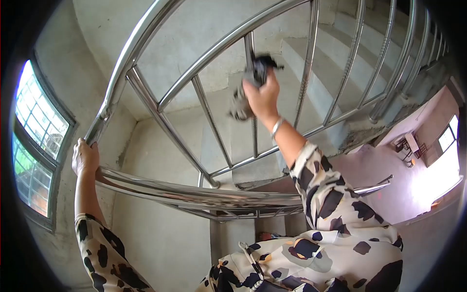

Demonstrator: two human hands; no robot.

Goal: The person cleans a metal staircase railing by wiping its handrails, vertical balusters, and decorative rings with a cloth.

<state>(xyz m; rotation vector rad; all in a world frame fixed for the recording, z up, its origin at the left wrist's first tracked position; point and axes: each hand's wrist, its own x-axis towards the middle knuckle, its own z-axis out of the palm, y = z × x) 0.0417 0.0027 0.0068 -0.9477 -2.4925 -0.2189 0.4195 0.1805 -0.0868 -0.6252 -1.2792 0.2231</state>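
Observation:
My left hand [85,156] is closed round the end of the shiny metal handrail [99,124] at the left. Near the upper middle, my right hand [265,100] grips a bunched grey and black cloth [242,103], blurred by motion. The cloth is wrapped against a thin upright bar [249,48] of the metal railing. Its dark part shows above my thumb, its grey part hangs to the left of the hand.
Concrete stairs [326,63] rise behind the railing at the upper right. A lower handrail [194,190] crosses in front of me. A barred window [39,117] is at the left. Below right lies a floor [374,180] with furniture [407,146].

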